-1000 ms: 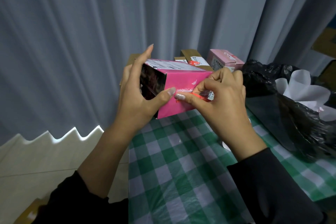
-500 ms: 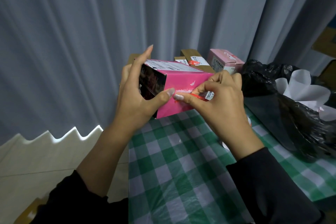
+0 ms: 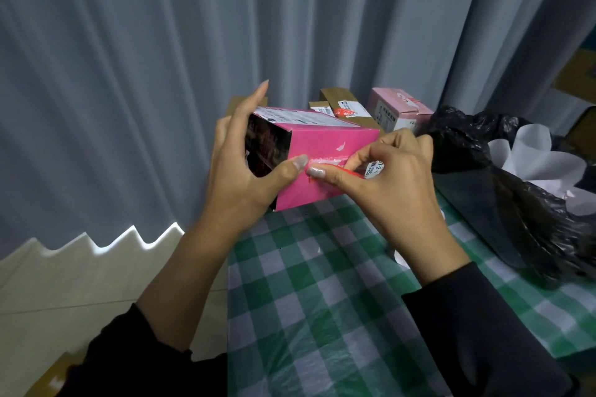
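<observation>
A bright pink box point(image 3: 325, 151) with a dark end face and a white label on top is held above the green checked tablecloth point(image 3: 322, 300). My left hand point(image 3: 245, 171) grips its left end, thumb on the pink side, fingers behind. My right hand point(image 3: 387, 177) pinches a red and white sticker point(image 3: 371, 169) against the box's pink side, thumb tip beside my left thumb. Torn white bits of label remain on the pink face.
Behind the held box lie brown cardboard parcels point(image 3: 342, 106) and a pale pink carton point(image 3: 400, 111). A black rubbish bag point(image 3: 516, 203) with white paper point(image 3: 541, 158) inside fills the right. Grey curtains point(image 3: 161, 74) hang behind; pale floor point(image 3: 80, 267) lies left of the table edge.
The box and both hands have barely shifted; my right hand has peeled the sticker slightly further along the pink side.
</observation>
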